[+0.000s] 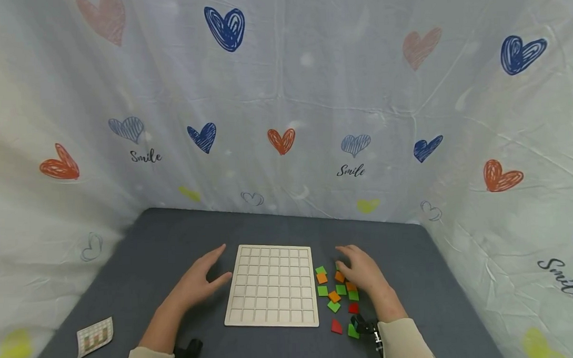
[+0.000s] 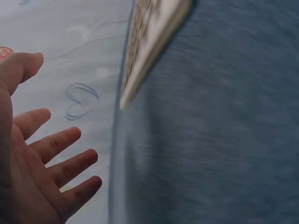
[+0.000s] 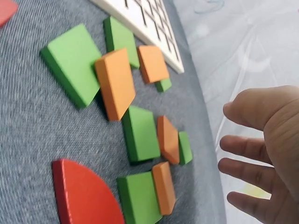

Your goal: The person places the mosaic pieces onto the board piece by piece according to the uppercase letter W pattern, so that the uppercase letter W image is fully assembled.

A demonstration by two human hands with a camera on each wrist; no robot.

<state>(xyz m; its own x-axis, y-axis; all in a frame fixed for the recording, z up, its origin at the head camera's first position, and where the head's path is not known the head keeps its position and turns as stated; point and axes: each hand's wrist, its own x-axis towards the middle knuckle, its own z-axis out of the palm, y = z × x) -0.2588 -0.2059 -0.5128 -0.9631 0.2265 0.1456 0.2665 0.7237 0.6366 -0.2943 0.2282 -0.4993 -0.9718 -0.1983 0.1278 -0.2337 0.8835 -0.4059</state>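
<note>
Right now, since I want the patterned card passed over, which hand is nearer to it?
Left. The left hand is to the right of the patterned card and farther forward; the right hand is across the board, near the coloured tiles.

You are facing a pale sheet [image 1: 310, 57] that is hanging ahead and wrapping round to your left and right. Blue hearts [image 1: 225, 28], red hearts [image 1: 281, 141], pink hearts [image 1: 422, 47] and yellow hearts [image 1: 368, 205] are dotting it, with "Smile" [image 1: 350, 170] repeating in dark script. Creases [image 1: 331, 104] are running across the cloth. Below, a dark grey table [image 1: 413, 280] is stretching before you, narrowing toward the sheet. Soft light is falling, looking warmer on your left.
</note>
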